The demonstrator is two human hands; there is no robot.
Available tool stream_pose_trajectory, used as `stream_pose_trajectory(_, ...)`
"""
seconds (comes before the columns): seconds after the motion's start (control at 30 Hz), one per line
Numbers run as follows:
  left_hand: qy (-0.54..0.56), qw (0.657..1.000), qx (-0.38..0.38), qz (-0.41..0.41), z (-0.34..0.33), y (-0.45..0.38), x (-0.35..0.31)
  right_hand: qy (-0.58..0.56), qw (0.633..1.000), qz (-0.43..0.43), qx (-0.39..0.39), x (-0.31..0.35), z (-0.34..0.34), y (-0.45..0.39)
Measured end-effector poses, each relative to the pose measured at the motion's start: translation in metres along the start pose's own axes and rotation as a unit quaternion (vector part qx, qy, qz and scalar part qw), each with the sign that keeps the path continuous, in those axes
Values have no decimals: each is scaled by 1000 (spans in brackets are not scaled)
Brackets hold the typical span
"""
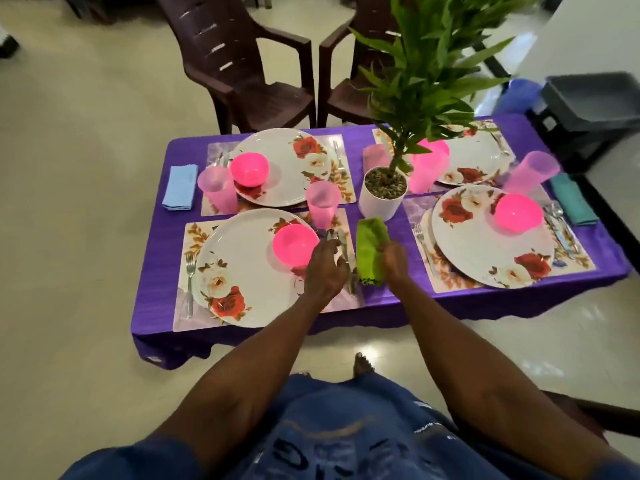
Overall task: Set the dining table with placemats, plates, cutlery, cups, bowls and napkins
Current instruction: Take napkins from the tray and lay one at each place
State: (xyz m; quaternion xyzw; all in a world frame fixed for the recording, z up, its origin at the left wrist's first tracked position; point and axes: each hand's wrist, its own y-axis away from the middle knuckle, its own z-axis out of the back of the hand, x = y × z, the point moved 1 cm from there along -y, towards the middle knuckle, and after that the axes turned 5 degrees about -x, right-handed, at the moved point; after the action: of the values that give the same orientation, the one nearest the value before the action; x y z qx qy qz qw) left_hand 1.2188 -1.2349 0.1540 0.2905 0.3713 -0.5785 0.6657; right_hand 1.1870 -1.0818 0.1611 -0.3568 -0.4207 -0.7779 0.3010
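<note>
Purple cloth covers the low table [381,299]. Right hand [394,259] grips a folded green cloth napkin [370,252], fingers curled round it. Left hand [325,268], fingers loosely bent, hovers over metal cutlery [343,244] beside it.

- Both bare forearms reach forward and down from the bottom of the view, drawing closer together toward the hands.
- The left hand [325,268] is seen from the back, palm down, its fingers loosely curled and pointing forward. Whether they grip anything cannot be told.
- The right hand [394,259] sits just beside the left, apart from it, its fingers curled in a pinch on a green napkin [370,251].
- 1 bare foot [363,364] shows between the 2 arms, low in the view.
</note>
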Motion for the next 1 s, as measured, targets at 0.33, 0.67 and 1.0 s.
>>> stream_pose_trajectory(0.33,-119,989,69,-61,-26,-2,-6,188,974,38,119,5,4,-56)
stream_pose_trajectory(0.67,-163,980,72,-85,-39,-9,-13,437,823,362,26,-9,11,-63)
stream_pose_trajectory(1.0,-218,967,86,-102,-45,-11,-11,554,760,298,165,-7,11,-75)
